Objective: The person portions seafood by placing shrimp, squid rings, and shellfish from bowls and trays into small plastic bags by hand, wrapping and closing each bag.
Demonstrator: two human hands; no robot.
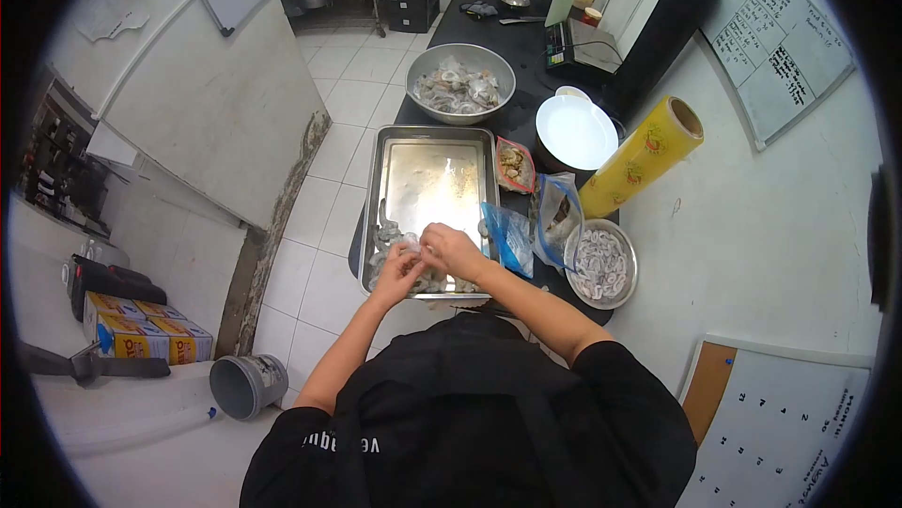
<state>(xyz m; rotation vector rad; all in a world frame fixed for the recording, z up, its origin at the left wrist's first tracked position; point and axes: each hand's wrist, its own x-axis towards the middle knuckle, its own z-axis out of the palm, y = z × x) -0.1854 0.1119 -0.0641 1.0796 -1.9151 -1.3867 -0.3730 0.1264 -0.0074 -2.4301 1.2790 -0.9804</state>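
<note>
My left hand (pixel 398 273) and my right hand (pixel 451 252) meet over the near end of a metal tray (pixel 437 170). Their fingers are pinched together around a pale, greyish shrimp (pixel 411 240), partly hidden by the fingers. More grey shrimp (pixel 386 226) lie along the tray's left side and near edge, some under my hands. Right of my right hand, a clear and blue plastic bag (pixel 508 239) overlaps the tray's rim. Beyond the tray stands a large metal bowl (pixel 460 62) heaped with pale, translucent pieces, probably shrimp or shells.
A metal bowl of whitish pieces (pixel 601 264) sits at the right, beside a yellow film roll (pixel 644 156), a zip bag (pixel 560 217) and a red-edged pouch (pixel 514 166). Farther back are a white lid (pixel 576 130), a scale (pixel 583 46) and a bottle (pixel 561 0). A grey bucket (pixel 247 386) lies left.
</note>
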